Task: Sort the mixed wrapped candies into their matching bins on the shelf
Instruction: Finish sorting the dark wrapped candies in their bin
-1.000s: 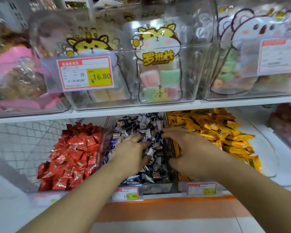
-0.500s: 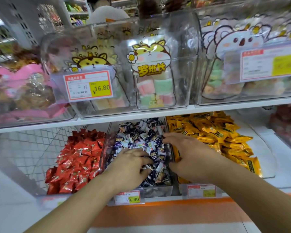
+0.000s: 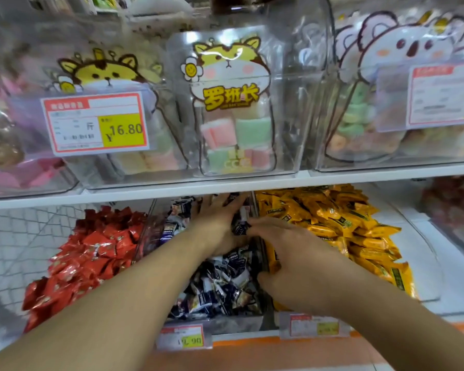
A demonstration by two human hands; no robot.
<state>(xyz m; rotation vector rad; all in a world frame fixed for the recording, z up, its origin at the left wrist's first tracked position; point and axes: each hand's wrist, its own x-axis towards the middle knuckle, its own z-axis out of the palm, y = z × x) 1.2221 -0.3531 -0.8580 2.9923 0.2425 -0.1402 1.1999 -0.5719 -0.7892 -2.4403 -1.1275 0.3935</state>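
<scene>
Three clear bins stand side by side on the lower shelf. The left one holds red wrapped candies (image 3: 91,253), the middle one dark blue and white candies (image 3: 223,287), the right one yellow wrapped candies (image 3: 340,226). My left hand (image 3: 217,223) reaches deep into the middle bin, fingers spread flat on the blue and white candies at the back. My right hand (image 3: 292,261) lies over the divider between the middle and right bins, fingers stretched toward a dark candy, thumb down among the candies. Whether it holds one is hidden.
The upper shelf edge (image 3: 225,186) hangs just above my left hand. On it stand clear bins of pastel marshmallows (image 3: 236,135) with cartoon stickers and a 16.80 price tag (image 3: 95,123). Price tags (image 3: 184,340) clip to the lower shelf front. A wire mesh (image 3: 24,236) is at left.
My left hand has pushed further back into the middle bin, under the upper shelf. My right hand stays at the divider. The view has moved closer to the shelf.
</scene>
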